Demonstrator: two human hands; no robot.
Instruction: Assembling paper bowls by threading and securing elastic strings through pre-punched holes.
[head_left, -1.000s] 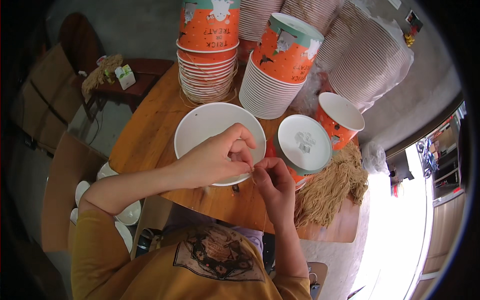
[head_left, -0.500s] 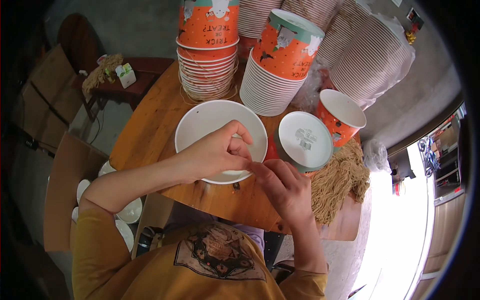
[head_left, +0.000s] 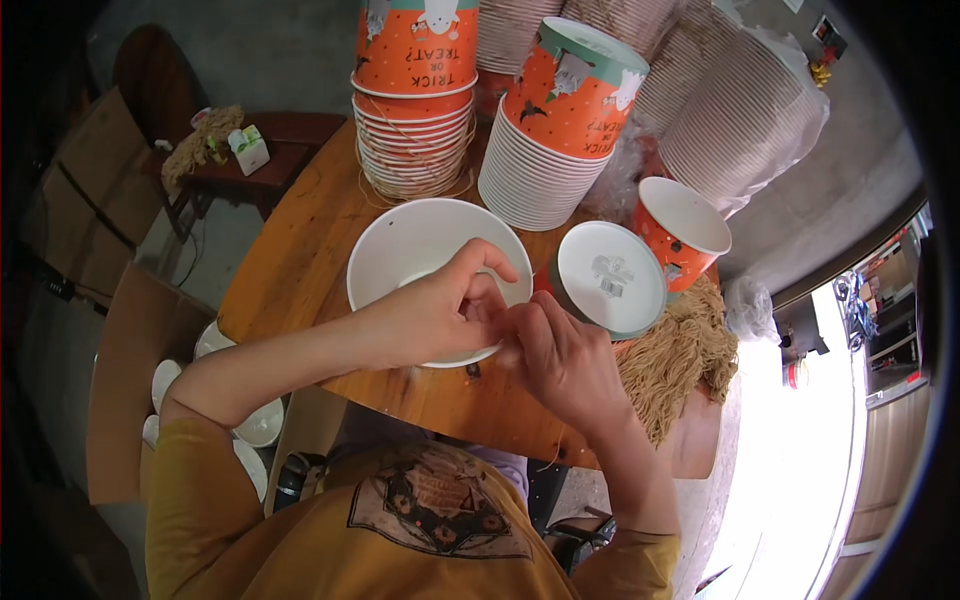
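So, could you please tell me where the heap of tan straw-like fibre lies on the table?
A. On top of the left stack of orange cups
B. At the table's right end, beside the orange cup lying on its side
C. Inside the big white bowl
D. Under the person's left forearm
B: the heap of tan fibre lies on the wooden table at its right end, just below the tipped orange cup; the white bowl shows no fibre inside.

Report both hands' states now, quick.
Left hand: fingers pinched at the rim of the white bucket.
Right hand: fingers curled beside it; contents cannot be told.
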